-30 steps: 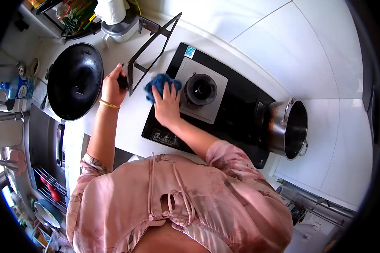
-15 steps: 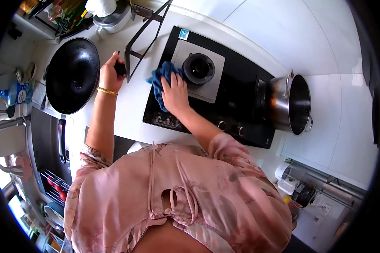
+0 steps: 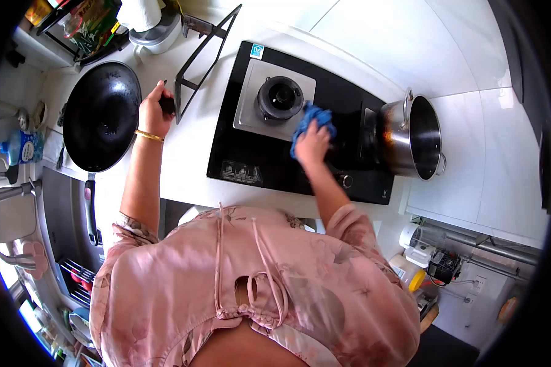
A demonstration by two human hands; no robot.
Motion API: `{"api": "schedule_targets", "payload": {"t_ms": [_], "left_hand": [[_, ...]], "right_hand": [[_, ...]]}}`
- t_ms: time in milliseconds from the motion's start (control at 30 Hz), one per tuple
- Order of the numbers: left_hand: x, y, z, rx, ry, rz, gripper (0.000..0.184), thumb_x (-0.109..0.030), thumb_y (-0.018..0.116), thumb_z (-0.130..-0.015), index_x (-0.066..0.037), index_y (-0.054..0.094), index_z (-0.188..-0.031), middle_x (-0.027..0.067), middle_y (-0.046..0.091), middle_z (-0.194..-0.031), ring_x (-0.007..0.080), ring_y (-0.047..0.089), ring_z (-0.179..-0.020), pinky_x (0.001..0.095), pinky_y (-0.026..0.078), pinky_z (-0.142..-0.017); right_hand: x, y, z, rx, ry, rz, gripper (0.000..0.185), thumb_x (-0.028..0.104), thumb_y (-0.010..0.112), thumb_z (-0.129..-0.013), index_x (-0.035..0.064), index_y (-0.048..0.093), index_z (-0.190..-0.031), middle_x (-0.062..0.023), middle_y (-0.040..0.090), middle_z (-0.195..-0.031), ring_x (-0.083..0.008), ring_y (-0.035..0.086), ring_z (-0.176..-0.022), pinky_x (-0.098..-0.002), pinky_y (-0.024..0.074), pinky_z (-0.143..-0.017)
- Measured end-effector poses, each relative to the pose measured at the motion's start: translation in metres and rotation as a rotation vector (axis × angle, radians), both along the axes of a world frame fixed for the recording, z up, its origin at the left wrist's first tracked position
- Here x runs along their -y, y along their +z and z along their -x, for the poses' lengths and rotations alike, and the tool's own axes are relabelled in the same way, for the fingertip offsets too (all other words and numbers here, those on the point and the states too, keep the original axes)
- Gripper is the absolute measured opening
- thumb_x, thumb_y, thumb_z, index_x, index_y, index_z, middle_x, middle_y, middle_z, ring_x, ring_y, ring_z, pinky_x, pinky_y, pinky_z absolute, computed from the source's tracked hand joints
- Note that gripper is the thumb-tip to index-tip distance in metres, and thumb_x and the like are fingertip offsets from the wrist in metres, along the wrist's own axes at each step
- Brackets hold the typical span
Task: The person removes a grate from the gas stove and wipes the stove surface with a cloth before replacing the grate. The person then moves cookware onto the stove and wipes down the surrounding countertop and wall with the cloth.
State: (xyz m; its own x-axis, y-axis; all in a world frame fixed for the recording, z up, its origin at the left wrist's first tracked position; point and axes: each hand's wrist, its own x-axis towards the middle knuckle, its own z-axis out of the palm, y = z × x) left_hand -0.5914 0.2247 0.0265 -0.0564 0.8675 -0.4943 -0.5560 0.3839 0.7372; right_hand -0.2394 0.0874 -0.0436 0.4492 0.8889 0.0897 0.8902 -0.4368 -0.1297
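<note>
My right hand [image 3: 313,145] presses a crumpled blue cloth [image 3: 315,120] on the black glass gas hob [image 3: 349,116], just right of the burner [image 3: 280,98] and its square metal plate [image 3: 245,113]. The fingers lie bunched over the cloth. My left hand [image 3: 155,113], with a gold bangle at the wrist, is closed around a dark part at the near corner of the black pan support [image 3: 193,79], which is off the burner, over the counter left of the hob. Just left of that hand lies a black wok [image 3: 102,116].
A tall steel pot [image 3: 398,137] with scorch marks lies tilted at the hob's right end. A sink [image 3: 73,214] is at the left, with a blue-labelled bottle [image 3: 27,147] behind it. A lidded white container [image 3: 156,40] stands at the back left.
My right hand has slid the blue cloth from the left of the burner to its right side. The left hand stays at the pan support; the view has shifted slightly.
</note>
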Motion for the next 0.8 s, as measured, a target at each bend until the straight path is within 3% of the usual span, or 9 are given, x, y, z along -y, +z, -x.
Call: {"api": "schedule_targets", "payload": {"t_ms": [133,233,300,400,467,600,667,767,800], "left_hand": [[-0.001,0.003,-0.004,-0.037,-0.011,-0.023,0.027,-0.029,0.058,-0.089,-0.012,0.052,-0.069,0.0017,0.053,-0.069,0.0135,0.051,-0.064,0.0277,0.035,-0.051],[-0.001,0.006,-0.003,-0.054,-0.048,-0.034,0.026,-0.027,0.057,-0.089,-0.011,0.053,-0.069,0.0026,0.053,-0.069,0.0140,0.052,-0.065,0.0280,0.036,-0.051],[-0.001,0.006,-0.004,-0.056,-0.050,-0.059,0.026,-0.027,0.056,-0.090,-0.010,0.053,-0.069,0.0028,0.053,-0.069,0.0142,0.053,-0.065,0.0278,0.037,-0.051],[-0.001,0.001,-0.003,-0.034,-0.029,-0.049,0.026,-0.026,0.057,-0.089,-0.009,0.053,-0.069,0.0029,0.053,-0.069,0.0145,0.053,-0.066,0.0268,0.037,-0.052],[0.001,0.002,-0.005,-0.043,-0.026,-0.043,0.026,-0.026,0.058,-0.089,-0.009,0.053,-0.069,0.0028,0.053,-0.069,0.0145,0.053,-0.066,0.0259,0.038,-0.054],[0.003,0.008,-0.005,-0.101,-0.076,-0.038,0.027,-0.025,0.058,-0.089,-0.009,0.053,-0.069,0.0023,0.052,-0.069,0.0148,0.054,-0.067,0.0253,0.039,-0.054],[0.001,0.005,-0.005,-0.070,-0.043,-0.077,0.027,-0.026,0.058,-0.089,-0.009,0.052,-0.069,0.0028,0.052,-0.069,0.0151,0.054,-0.067,0.0255,0.039,-0.053],[0.000,0.005,-0.004,-0.045,-0.048,-0.089,0.028,-0.026,0.058,-0.089,-0.008,0.052,-0.068,0.0036,0.052,-0.069,0.0153,0.053,-0.066,0.0258,0.039,-0.053],[0.000,0.004,-0.003,-0.036,-0.044,-0.078,0.028,-0.026,0.058,-0.089,-0.008,0.053,-0.069,0.0036,0.051,-0.069,0.0152,0.052,-0.066,0.0258,0.039,-0.053]], "right_hand": [[0.044,0.012,0.092,-0.088,0.415,-0.136,0.040,0.012,0.058,-0.075,0.0074,0.056,-0.115,-0.0222,0.048,-0.116,-0.0409,0.046,-0.107,-0.0489,0.0397,-0.087],[0.044,0.010,0.088,-0.251,0.702,-0.237,0.037,0.007,0.059,-0.070,0.0112,0.062,-0.107,-0.0192,0.052,-0.110,-0.0386,0.050,-0.101,-0.0463,0.0421,-0.083],[0.029,0.027,0.062,-0.576,0.554,-0.294,0.039,0.000,0.057,-0.068,0.0081,0.062,-0.105,-0.0159,0.059,-0.102,-0.0351,0.054,-0.097,-0.0422,0.0438,-0.085],[-0.001,0.059,0.019,-0.423,0.404,-0.494,0.050,0.001,0.054,-0.071,0.0074,0.054,-0.121,-0.0174,0.057,-0.099,-0.0352,0.054,-0.092,-0.0426,0.0439,-0.083],[-0.022,0.056,0.000,-0.270,0.240,-0.428,0.052,0.004,0.054,-0.074,0.0125,0.053,-0.125,-0.0199,0.053,-0.103,-0.0374,0.053,-0.092,-0.0432,0.0453,-0.080],[-0.015,0.022,0.026,-0.229,0.282,-0.231,0.052,0.005,0.058,-0.073,0.0182,0.056,-0.123,-0.0201,0.051,-0.099,-0.0386,0.051,-0.091,-0.0460,0.0451,-0.079],[0.009,0.029,0.045,-0.419,0.425,-0.133,0.050,0.004,0.058,-0.071,0.0165,0.058,-0.120,-0.0189,0.052,-0.101,-0.0380,0.051,-0.093,-0.0450,0.0450,-0.081],[0.023,0.039,0.048,-0.641,0.409,-0.248,0.046,0.001,0.054,-0.071,0.0114,0.061,-0.115,-0.0178,0.055,-0.101,-0.0349,0.054,-0.096,-0.0399,0.0450,-0.084],[0.017,0.038,0.034,-0.560,0.378,-0.326,0.046,0.001,0.054,-0.071,0.0105,0.060,-0.116,-0.0174,0.055,-0.099,-0.0342,0.054,-0.094,-0.0396,0.0441,-0.085]]}}
